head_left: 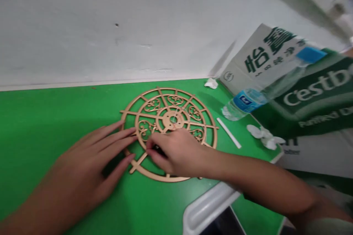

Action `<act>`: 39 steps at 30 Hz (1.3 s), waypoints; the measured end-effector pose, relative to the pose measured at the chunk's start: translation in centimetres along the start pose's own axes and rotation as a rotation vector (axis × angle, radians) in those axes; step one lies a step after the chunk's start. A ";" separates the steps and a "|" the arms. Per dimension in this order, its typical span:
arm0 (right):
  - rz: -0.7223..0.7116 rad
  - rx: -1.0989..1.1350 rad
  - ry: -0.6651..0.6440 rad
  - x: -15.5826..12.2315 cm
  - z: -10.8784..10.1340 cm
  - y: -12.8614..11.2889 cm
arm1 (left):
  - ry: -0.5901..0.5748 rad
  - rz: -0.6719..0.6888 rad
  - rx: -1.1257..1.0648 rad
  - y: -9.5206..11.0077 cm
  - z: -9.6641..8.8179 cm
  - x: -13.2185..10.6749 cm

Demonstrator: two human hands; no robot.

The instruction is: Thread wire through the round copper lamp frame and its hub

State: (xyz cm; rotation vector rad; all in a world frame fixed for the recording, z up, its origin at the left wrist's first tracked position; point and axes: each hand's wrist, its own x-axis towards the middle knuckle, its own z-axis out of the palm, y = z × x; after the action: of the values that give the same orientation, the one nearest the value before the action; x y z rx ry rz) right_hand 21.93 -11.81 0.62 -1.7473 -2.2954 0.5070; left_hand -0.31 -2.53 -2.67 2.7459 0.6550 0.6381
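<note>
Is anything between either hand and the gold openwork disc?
Nothing visible. The left hand lies flat with fingertips on the left rim of the gold openwork disc; the right hand rests on its lower part. The water bottle and white stick lie apart, to the right.

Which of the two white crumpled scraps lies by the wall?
The smaller scrap, at the back beside the cardboard box; the larger scrap lies nearer the front, right of the white stick.

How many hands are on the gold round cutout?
2: the left hand lies flat across the left rim of the gold cutout; the right hand covers its lower middle, fingers curled.
</note>
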 end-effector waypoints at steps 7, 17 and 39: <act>-0.006 0.108 0.077 -0.5 0.4 0.2 | -0.006 0.097 0.184 1.4 -0.9 0.3; 0.072 0.191 0.092 -0.8 -1.0 0.4 | 0.035 0.084 0.015 2.3 -1.0 0.5; -0.173 0.479 -0.124 -2.6 -5.7 -1.1 | -0.662 -0.091 -0.124 3.5 -3.0 7.6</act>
State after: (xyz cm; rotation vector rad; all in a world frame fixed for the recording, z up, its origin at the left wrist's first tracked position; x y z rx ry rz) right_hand 23.75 -13.73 6.40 -1.3088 -2.1390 1.0511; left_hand 5.63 -1.50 3.85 2.5540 0.5436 -0.2482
